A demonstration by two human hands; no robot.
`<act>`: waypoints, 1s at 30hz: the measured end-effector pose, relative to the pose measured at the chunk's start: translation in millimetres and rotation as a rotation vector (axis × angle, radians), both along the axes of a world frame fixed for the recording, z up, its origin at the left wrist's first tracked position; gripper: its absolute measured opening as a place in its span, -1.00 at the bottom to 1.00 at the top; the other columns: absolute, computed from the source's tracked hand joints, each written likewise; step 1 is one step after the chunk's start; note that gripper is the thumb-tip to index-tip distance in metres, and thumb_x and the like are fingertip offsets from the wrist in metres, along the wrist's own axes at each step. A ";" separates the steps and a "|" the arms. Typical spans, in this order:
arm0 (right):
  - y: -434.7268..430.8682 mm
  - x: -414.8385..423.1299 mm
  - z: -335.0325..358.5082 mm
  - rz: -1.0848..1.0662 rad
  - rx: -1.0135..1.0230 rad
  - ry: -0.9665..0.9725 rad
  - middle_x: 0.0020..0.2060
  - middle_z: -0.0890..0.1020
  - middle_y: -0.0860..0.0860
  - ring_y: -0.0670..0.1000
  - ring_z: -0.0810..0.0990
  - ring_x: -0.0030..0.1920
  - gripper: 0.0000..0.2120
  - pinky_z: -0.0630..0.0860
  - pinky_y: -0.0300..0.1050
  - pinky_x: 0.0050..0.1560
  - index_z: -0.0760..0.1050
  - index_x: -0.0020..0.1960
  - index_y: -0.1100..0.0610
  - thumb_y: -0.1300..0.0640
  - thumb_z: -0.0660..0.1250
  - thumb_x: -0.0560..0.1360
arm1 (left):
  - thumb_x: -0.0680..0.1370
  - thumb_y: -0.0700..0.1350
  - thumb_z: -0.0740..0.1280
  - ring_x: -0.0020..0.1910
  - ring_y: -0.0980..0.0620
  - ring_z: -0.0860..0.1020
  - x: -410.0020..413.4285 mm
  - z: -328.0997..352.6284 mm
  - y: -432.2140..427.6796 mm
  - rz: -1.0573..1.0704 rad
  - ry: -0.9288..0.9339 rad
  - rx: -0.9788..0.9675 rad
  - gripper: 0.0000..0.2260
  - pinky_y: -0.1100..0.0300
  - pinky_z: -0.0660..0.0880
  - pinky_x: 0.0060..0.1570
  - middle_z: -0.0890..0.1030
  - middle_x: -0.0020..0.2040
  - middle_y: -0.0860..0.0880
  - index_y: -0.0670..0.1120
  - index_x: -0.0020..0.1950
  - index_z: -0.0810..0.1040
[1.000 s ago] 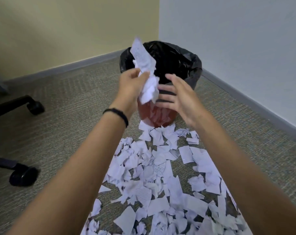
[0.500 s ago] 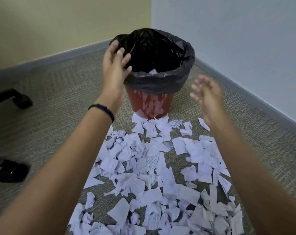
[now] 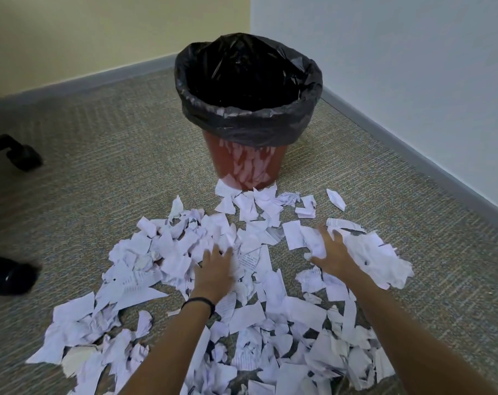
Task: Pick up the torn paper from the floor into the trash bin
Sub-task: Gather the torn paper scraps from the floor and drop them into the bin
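- Both hands, up at the trash bin half a second ago, are now down on the torn paper spread over the carpet.
- The left hand, a dark band on its wrist, lies with fingers spread and flat on the scraps near the middle of the heap, gripping nothing.
- The right hand, slightly blurred, reaches with fingers splayed onto the pieces at the heap's right side and is likewise empty.
- The crumpled wad the left hand held over the bin a second ago is gone from view. It was most likely dropped inside, though the black liner shows only darkness.
- One load appears delivered, and a fresh gather looks to be starting.
- Most of the job remains: scraps run from the foot of the bin, touching its base, back to the near edge of the view.
- Two black chair casters stand well apart at left.
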State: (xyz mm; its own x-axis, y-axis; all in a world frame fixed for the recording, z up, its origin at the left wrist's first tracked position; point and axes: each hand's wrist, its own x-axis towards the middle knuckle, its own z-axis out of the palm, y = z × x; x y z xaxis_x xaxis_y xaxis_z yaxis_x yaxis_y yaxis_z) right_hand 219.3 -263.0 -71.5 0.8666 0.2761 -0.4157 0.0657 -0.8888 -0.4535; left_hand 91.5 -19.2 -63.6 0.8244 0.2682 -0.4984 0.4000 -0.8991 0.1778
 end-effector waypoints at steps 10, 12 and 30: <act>23.9 -23.3 -9.1 0.156 -0.003 -0.130 0.38 0.23 0.17 0.19 0.32 0.35 -0.50 0.42 -0.03 0.17 0.30 0.40 0.04 0.20 0.30 0.49 | 0.59 -0.29 0.14 0.48 -0.24 0.14 -6.4 -13.1 -18.5 -0.227 -0.111 0.186 -0.33 -0.07 0.47 0.19 -0.05 0.55 -0.19 0.07 0.55 -0.17; 32.0 -25.2 -6.9 0.178 0.012 -0.128 0.35 0.27 0.16 0.16 0.42 0.27 -0.54 0.46 -0.06 0.06 0.34 0.37 0.04 0.21 0.28 0.50 | 0.57 -0.34 0.14 0.48 -0.24 0.15 -4.2 -10.0 -20.8 -0.259 -0.115 0.185 -0.36 -0.05 0.48 0.15 0.02 0.54 -0.20 0.03 0.55 -0.05; 64.1 -34.5 20.8 0.222 0.218 0.170 0.18 0.59 0.15 0.09 0.53 0.20 -0.72 0.39 -0.23 0.07 0.59 0.15 0.23 0.28 0.39 0.43 | 0.50 -0.31 0.22 0.18 -0.11 0.48 -12.0 -0.9 -18.3 -0.162 -0.185 -0.067 -0.66 0.13 0.37 0.02 0.48 0.20 -0.15 -0.18 0.28 0.40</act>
State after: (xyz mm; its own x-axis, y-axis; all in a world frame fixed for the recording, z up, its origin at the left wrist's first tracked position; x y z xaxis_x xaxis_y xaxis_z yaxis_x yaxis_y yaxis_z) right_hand 184.8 -198.9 -50.8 0.6988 0.5483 -0.4594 0.1540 -0.7425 -0.6519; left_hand 79.5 -37.5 -64.4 0.9328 0.0966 -0.3471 0.2066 -0.9327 0.2956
